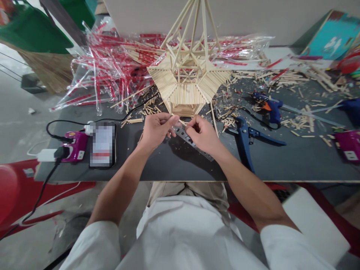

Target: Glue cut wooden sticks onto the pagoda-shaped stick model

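A person in white sleeves is sitting at the near edge of a dark bench (295,157), both hands raised just above its middle. The left hand (156,129) and the right hand (204,135) are each pinching one end of a short stick (182,122) between thumb and fingertips, holding it level between them. Under the hands, a ruler (182,135) is lying slantwise on the bench, running toward the near edge. Just beyond the stick, a model (187,84) built of pale sticks is standing near the far edge, its thin struts rising out of view. A blue cutter (244,137) is lying just right of the right hand, with a blue glue gun (271,107) farther right and offcuts (298,122) scattering toward the right edge. At the left edge, a phone (102,144) is resting beside a pink power strip (74,146). Red-and-clear wrappers (107,71) are heaping over the far left corner.
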Motion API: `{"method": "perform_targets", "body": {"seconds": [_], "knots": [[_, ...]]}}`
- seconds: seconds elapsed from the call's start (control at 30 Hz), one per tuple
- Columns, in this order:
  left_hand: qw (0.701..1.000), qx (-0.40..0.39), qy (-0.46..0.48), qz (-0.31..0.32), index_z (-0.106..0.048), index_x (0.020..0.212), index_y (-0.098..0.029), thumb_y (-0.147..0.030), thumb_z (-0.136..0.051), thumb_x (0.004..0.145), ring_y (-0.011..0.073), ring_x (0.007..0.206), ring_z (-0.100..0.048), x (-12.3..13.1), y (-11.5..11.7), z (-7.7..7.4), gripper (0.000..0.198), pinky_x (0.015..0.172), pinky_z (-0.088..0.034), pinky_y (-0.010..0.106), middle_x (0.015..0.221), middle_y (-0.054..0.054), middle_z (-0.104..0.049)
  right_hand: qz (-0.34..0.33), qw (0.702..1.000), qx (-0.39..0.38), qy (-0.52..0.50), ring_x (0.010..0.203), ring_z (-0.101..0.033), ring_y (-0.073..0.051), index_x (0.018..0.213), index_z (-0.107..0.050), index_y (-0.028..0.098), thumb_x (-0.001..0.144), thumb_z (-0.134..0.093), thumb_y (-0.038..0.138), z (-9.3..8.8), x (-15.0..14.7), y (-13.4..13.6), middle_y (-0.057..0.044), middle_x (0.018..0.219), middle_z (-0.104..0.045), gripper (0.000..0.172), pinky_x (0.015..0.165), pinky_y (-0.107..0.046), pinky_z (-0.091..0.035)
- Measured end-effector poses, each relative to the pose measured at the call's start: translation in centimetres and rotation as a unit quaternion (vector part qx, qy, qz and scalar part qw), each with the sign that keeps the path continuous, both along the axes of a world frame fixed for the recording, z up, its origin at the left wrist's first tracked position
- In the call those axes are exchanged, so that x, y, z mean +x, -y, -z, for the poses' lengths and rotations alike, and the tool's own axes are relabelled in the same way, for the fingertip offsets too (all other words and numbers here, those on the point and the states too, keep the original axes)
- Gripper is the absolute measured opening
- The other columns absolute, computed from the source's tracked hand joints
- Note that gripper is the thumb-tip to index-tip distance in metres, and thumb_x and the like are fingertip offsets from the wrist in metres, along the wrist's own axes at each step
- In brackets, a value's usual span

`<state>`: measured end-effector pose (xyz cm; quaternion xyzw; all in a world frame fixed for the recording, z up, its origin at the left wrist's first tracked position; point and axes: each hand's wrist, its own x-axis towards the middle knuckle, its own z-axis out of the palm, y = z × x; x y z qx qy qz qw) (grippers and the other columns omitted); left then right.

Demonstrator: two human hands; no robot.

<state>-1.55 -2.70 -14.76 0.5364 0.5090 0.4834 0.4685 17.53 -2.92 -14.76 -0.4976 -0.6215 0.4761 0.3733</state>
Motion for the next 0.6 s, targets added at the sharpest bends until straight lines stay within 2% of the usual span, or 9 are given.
{"method": "perform_targets", "body": {"seconds": [0.33, 0.6], "knots": [[1.000, -0.014, 0.002, 0.003, -0.079, 0.078, -0.016, -0.051, -0.081, 0.087, 0.0099, 0.045, -0.064, 0.16, -0.08, 0.07, 0.036, 0.041, -0.046, 0.018, 0.064, 0.005, -0.075, -0.015, 1.000, 0.002, 0.011, 0.062, -0.045, -0.014, 0.075, -0.049, 0.025, 0.081, -0.063, 0.026, 0.05, 0.14, -0.36, 0.005, 0.065, -0.048, 0.015, 0.062, -0.033, -0.035], [0.999, -0.029, 0.016, 0.022, -0.079, 0.080, -0.015, -0.049, -0.078, 0.089, 0.0090, 0.046, -0.065, 0.29, -0.12, 0.50, 0.035, 0.041, -0.046, 0.016, 0.074, 0.007, -0.079, -0.039, 0.999, 0.001, 0.013, 0.061, -0.042, -0.014, 0.074, -0.048, 0.025, 0.080, -0.062, 0.024, 0.43, 0.42, -0.97, 0.006, 0.064, -0.046, 0.015, 0.061, -0.032, -0.032]]}}
